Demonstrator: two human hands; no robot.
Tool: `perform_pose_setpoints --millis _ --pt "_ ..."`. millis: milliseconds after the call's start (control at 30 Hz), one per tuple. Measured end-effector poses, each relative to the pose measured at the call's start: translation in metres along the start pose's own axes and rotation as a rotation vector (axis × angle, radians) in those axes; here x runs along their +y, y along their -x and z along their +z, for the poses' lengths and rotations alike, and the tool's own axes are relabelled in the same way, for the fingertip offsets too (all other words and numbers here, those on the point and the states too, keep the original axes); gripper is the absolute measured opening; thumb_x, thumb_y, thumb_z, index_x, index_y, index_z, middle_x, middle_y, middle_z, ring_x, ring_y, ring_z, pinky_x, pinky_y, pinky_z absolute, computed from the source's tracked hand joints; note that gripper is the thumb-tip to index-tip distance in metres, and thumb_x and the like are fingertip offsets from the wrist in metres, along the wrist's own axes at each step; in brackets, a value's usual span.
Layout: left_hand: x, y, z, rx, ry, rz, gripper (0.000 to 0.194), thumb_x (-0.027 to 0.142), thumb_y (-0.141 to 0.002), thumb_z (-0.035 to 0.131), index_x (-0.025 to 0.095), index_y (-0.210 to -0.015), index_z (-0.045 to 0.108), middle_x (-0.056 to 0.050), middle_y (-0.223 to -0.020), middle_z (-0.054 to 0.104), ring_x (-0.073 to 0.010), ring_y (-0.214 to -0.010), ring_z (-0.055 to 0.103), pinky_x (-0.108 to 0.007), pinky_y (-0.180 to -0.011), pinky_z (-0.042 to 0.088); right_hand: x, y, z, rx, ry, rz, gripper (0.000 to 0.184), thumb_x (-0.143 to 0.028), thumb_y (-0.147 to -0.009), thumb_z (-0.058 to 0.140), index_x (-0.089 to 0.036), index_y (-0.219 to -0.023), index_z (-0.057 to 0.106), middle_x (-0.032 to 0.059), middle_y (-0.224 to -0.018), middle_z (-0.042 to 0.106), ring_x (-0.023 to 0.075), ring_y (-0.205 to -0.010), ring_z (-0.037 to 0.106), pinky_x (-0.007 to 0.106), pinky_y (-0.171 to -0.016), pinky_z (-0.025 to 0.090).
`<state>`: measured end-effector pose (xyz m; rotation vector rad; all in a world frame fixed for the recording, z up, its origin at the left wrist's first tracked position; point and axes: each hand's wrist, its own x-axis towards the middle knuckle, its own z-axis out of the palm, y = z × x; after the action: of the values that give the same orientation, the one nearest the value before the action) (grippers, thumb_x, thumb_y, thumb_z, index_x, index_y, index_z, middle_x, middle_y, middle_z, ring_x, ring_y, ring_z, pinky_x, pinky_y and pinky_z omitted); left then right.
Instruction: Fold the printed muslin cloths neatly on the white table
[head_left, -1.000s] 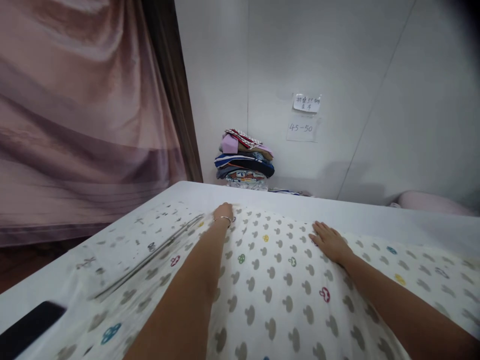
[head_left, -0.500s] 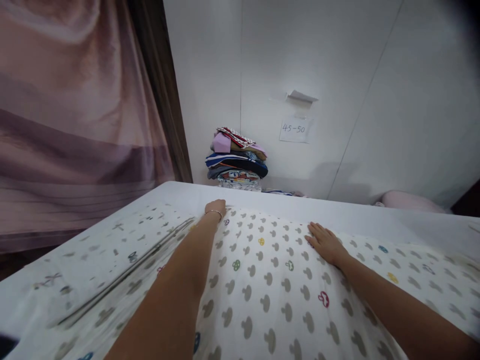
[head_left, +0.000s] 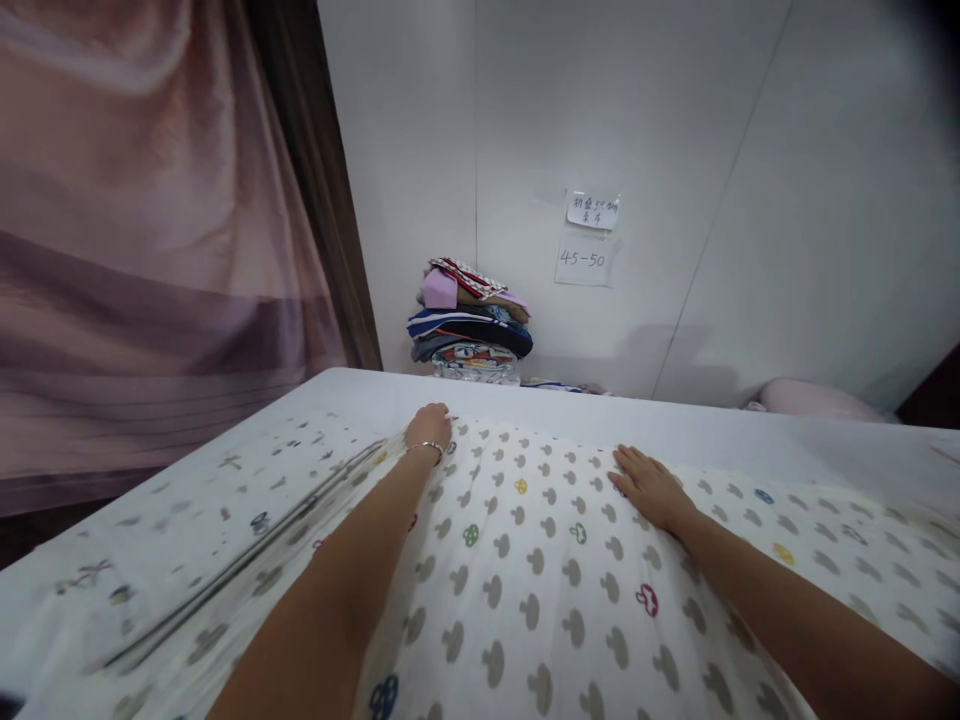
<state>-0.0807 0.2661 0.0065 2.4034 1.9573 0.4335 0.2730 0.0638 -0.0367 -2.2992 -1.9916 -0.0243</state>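
A white cloth printed with grey and coloured mushroom shapes [head_left: 525, 600] lies spread over a white table [head_left: 712, 425]. My left hand [head_left: 429, 424], with a thin bracelet at the wrist, reaches to the cloth's far edge and its fingers curl down onto that edge. My right hand [head_left: 646, 484] lies flat on the cloth with fingers stretched out, palm down. A long straight fold or seam [head_left: 247, 560] runs diagonally across the cloth left of my left arm.
A stack of folded clothes [head_left: 471, 322] sits against the white wall beyond the table. Two paper notes [head_left: 589, 240] are stuck to the wall. A pinkish curtain [head_left: 150, 250] hangs at left. A pale pink bundle [head_left: 814, 397] lies at far right.
The view has shifted slightly; both hands stay on the cloth in nearly the same spots. The dark object at the lower left corner has slid out of view.
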Motion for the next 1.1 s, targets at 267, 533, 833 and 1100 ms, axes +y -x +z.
perform_pose_setpoints --millis 267,533,833,1100 --pt "0.006 0.017 0.017 -0.222 -0.052 0.078 0.062 0.056 -0.084 0.024 0.021 -0.134 0.034 -0.008 -0.146 0.023 -0.0258 -0.134 0.016 -0.05 -0.104 0.016 0.001 0.0 0.002 0.009 0.009 0.003 0.061 -0.055 -0.087 0.02 -0.021 -0.135 0.034 0.0018 -0.144 0.027 0.0199 -0.132 0.02 0.039 -0.106 0.022" --pt "-0.016 0.039 -0.017 -0.019 -0.148 0.071 0.037 0.032 -0.089 0.027 0.019 -0.108 0.056 -0.011 -0.122 0.053 -0.0216 -0.118 0.041 -0.036 -0.096 0.029 0.002 0.001 0.005 0.033 0.036 -0.017 0.06 -0.052 -0.086 0.019 -0.02 -0.134 0.036 0.0026 -0.143 0.028 0.0205 -0.132 0.021 0.039 -0.105 0.023" --pt "-0.045 0.023 -0.038 -0.102 -0.246 -0.147 0.03 0.027 -0.083 0.038 0.018 -0.102 0.058 -0.013 -0.098 0.065 -0.0258 -0.099 0.055 -0.043 -0.087 0.035 0.0 0.0 0.004 0.013 -0.004 -0.006 0.062 -0.053 -0.086 0.02 -0.018 -0.135 0.035 0.0028 -0.144 0.027 0.0204 -0.132 0.021 0.039 -0.106 0.022" --pt "-0.038 0.008 -0.033 -0.078 -0.275 -0.183 0.035 0.012 -0.078 0.037 0.016 -0.105 0.059 -0.015 -0.111 0.06 -0.026 -0.104 0.054 -0.04 -0.085 0.035 -0.004 0.002 -0.006 0.004 0.001 -0.002 0.058 -0.05 -0.087 0.022 -0.02 -0.134 0.035 0.0034 -0.144 0.027 0.02 -0.132 0.02 0.039 -0.106 0.02"
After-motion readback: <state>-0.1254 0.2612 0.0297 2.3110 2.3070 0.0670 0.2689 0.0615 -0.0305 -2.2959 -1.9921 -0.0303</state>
